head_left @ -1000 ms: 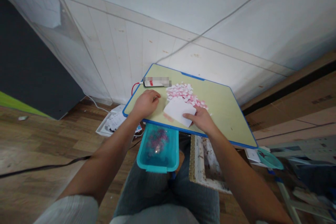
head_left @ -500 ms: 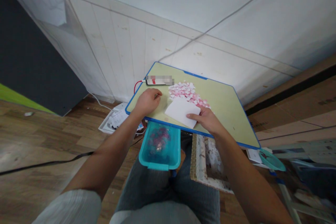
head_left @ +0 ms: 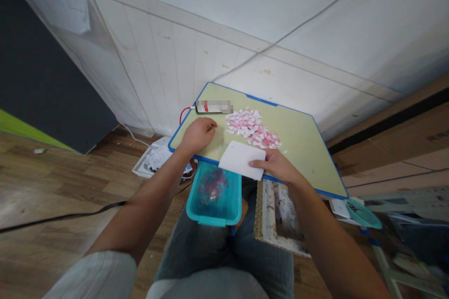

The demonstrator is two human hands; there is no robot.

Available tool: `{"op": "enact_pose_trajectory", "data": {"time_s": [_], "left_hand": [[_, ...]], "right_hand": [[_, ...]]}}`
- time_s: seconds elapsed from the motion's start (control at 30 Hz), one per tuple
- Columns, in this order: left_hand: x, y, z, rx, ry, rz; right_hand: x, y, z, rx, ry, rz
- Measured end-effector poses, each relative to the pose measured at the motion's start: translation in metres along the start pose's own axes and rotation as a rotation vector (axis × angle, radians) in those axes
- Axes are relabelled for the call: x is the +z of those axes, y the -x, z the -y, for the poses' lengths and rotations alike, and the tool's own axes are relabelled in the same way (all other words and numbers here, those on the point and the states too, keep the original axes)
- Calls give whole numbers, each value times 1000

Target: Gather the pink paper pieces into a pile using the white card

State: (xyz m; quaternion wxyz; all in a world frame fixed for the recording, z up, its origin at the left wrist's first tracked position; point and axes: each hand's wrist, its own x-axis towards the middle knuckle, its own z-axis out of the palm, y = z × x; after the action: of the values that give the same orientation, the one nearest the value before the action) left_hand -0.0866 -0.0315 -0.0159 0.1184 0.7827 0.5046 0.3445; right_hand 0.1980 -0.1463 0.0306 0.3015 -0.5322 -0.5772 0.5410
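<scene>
My right hand (head_left: 275,163) grips a white card (head_left: 242,158) by its right end, thumb on top. The card is over the front edge of the yellow-green table (head_left: 301,145), partly above a teal plastic bin (head_left: 233,196). Behind it lies a heap of small pink and white paper pieces (head_left: 250,124), loosely spread. My left hand (head_left: 199,134) rests on the table at the left with its fingers curled together. Something small and dark shows at its fingertips, too small to name.
A phone (head_left: 213,107) with a red cable lies at the table's back left. Reddish, see-through contents sit in the bin on my lap. A worn box (head_left: 264,215) stands right of it. A white tray (head_left: 142,168) with papers is on the floor; cardboard (head_left: 393,135) leans at right.
The card in my right hand has moved toward me, off the paper heap, which now shows more of its front. My left hand has stayed in place.
</scene>
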Motion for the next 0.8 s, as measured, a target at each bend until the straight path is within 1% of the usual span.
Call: {"op": "enact_pose_trajectory", "data": {"time_s": [0.03,0.07,0.1,0.3,0.33,0.37,0.4,0.53,0.67,0.8], "left_hand": [[0,0,0,-5,-4,6],[-1,0,-1,-11,-8,10],[-1,0,-1,-16,-12,17],[-2,0,-3,-8,-23,53],[-2,0,-3,-4,-24,55],[-2,0,-2,0,-24,57],[-2,0,-2,4,-24,58],[-2,-1,0,19,-30,50],[0,-2,2,26,-43,53],[1,-2,4,17,-42,49]], "right_hand": [[-3,4,-1,5,-2,12],[-7,8,-2,7,0,-8],[-12,12,-4,6,1,-65],[-54,43,-19,-13,10,-623],[-58,47,-22,-12,36,-677],[-60,51,-25,-10,68,-703],[-60,54,-26,-9,99,-700],[-52,58,-31,-11,173,-595],[-46,55,-35,21,233,-610],[-41,56,-38,25,243,-561]]}}
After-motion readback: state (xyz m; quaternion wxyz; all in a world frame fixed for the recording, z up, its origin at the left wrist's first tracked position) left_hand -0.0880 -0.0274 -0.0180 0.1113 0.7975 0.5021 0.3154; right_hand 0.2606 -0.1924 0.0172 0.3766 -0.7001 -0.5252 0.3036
